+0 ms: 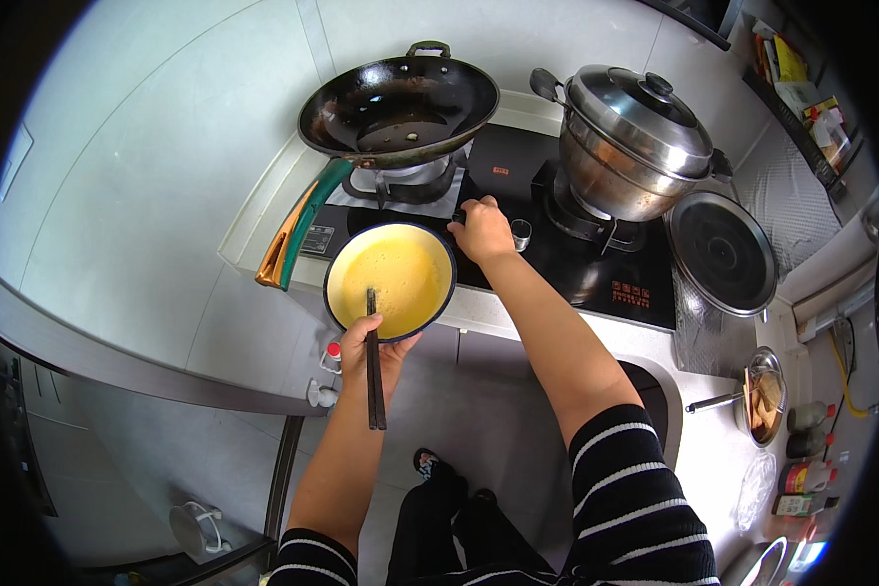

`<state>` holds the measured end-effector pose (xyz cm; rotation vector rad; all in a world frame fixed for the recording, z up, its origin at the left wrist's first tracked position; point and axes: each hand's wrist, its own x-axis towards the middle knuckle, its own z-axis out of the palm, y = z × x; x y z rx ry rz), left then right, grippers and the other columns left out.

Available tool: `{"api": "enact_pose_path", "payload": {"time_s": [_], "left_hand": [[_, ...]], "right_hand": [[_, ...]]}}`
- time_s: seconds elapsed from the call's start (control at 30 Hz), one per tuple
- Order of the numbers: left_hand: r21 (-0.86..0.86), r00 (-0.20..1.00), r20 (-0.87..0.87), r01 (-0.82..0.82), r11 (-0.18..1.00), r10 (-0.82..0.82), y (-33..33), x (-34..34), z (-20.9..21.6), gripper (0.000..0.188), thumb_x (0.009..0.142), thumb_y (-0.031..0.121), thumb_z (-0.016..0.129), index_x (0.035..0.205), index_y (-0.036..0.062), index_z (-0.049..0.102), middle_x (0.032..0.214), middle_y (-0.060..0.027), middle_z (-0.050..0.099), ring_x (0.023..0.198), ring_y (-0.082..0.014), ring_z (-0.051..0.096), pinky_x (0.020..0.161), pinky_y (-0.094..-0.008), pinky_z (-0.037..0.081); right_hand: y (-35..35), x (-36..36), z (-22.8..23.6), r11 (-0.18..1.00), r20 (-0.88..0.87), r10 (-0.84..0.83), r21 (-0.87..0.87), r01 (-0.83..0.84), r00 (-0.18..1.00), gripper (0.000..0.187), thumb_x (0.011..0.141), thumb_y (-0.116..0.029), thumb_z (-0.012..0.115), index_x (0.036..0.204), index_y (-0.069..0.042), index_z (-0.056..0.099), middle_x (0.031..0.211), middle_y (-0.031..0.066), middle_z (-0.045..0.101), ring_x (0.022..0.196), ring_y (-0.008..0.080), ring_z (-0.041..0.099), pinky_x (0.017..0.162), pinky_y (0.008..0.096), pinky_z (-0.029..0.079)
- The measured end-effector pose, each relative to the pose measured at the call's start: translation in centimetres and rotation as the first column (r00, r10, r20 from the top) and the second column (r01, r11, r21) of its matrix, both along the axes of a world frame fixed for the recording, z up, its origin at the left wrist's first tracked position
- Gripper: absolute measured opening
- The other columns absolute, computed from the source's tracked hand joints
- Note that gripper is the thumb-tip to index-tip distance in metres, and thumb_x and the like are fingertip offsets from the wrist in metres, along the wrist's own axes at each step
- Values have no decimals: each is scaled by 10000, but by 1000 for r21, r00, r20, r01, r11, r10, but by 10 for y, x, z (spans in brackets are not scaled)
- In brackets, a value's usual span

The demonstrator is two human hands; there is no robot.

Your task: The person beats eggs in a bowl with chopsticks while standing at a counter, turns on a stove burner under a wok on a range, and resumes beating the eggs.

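Note:
My left hand [381, 350] grips a white bowl [332, 283] with a dark blue rim, its thumb pressed on the near edge. Frothy yellow liquid, like beaten egg [397, 269], fills much of the bowl. A pair of dark chopsticks [373, 381] leans over the rim under that thumb, tips in the liquid. My right hand [483, 231] is closed around a dark control knob [459, 217] at the front of the black gas stove [503, 156]; the fingers partly cover it. Beyond the bowl, a black wok [391, 107] with a green and wooden handle [308, 220] sits on the left burner.
On the right burner stands a lidded steel pot [620, 166]. A second knob [521, 232] is beside my right hand. A round black lid [721, 252] leans at the right. Farther right are a steel pan [760, 415] and several bottles [809, 444]. A tiled wall [156, 146] borders the left.

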<state>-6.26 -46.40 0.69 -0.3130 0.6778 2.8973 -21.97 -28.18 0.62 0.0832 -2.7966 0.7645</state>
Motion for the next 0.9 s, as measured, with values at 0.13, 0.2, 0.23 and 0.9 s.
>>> {"api": "enact_pose_path", "payload": {"time_s": [0.13,0.2,0.23,0.9], "left_hand": [[-9,1000,9,-30,1000,30,2,1,5,353,786,56,513,1123,-51,511,1071,-213,614,942,-327,639,768,-481,572],[-4,999,10,-35,999,35,2,1,5,357,787,58,513,1126,-52,509,1071,-214,613,943,-328,638,767,-481,572],[2,1000,3,-29,1000,29,1,1,5,359,787,58,513,1128,-53,508,1071,-214,613,943,-328,638,767,-481,572],[-42,1000,23,7,999,-6,2,34,34,450,776,44,484,1216,-43,442,1100,-229,593,978,-350,620,768,-470,572]], "right_hand": [[0,0,2,1000,7,-8,5,8,1000,378,732,-269,731,945,16,601,1035,214,549,878,372,626,743,403,533],[0,-2,0,1000,5,-21,4,21,1000,388,728,-277,735,945,14,598,1038,213,549,879,369,626,746,403,532],[0,-2,-1,1000,3,-27,3,27,1000,394,726,-281,738,946,14,597,1039,212,549,880,368,625,747,403,531],[2,101,63,935,-531,-57,-325,-141,845,269,739,37,589,1003,-14,582,893,140,546,817,315,566,691,386,474]]}}
